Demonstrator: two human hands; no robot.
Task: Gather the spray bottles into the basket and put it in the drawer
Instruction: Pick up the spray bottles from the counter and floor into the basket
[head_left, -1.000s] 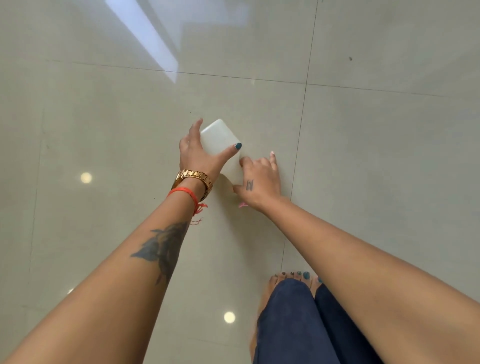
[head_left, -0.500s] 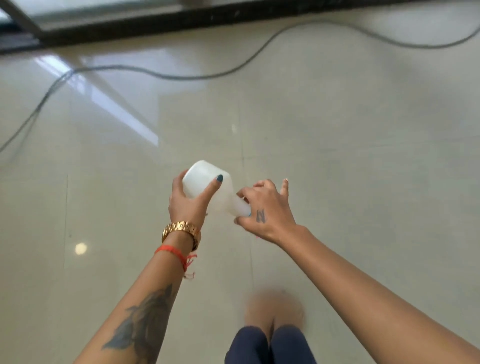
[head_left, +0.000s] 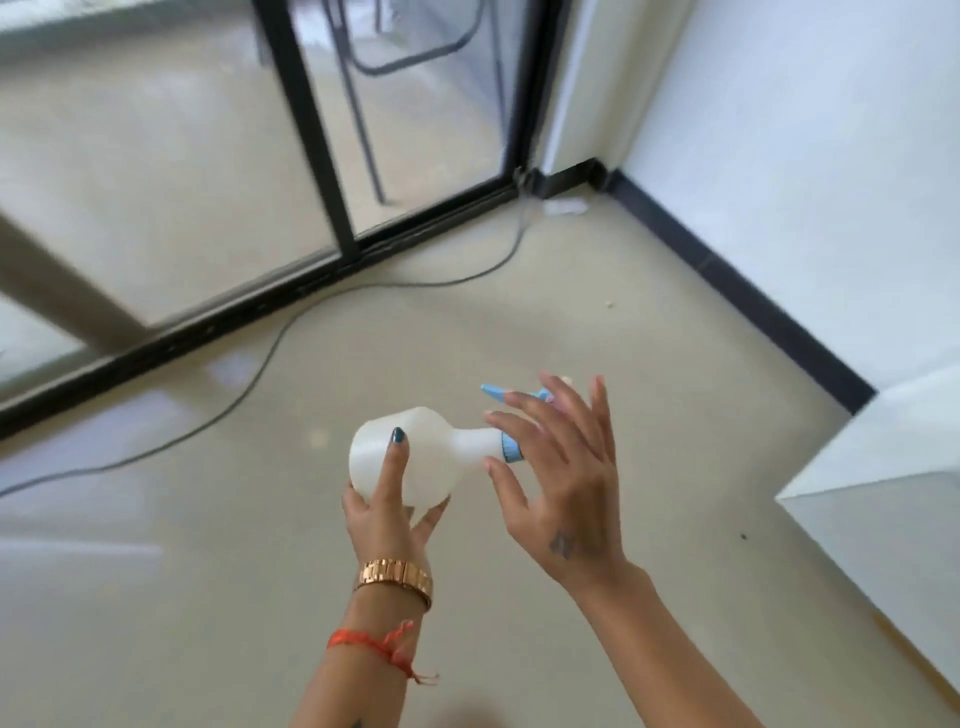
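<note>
A white spray bottle (head_left: 441, 452) with a blue trigger head lies sideways in the air above the floor, its neck pointing right. My left hand (head_left: 389, 499) grips its round body from below, thumb across the front. My right hand (head_left: 561, 467) is spread open at the blue head, fingertips at the neck and trigger, partly hiding them. No basket or drawer is in view.
A black-framed glass sliding door (head_left: 332, 156) runs across the back. A grey cable (head_left: 291, 332) trails over the floor in front of it. A white wall with a dark skirting (head_left: 753, 291) stands at right, and a white cabinet corner (head_left: 883, 493) juts in at right.
The view has swung up from the floor tiles to the door and wall. The bottle has risen with my left hand, and my right hand's fingers have spread apart at the head.
</note>
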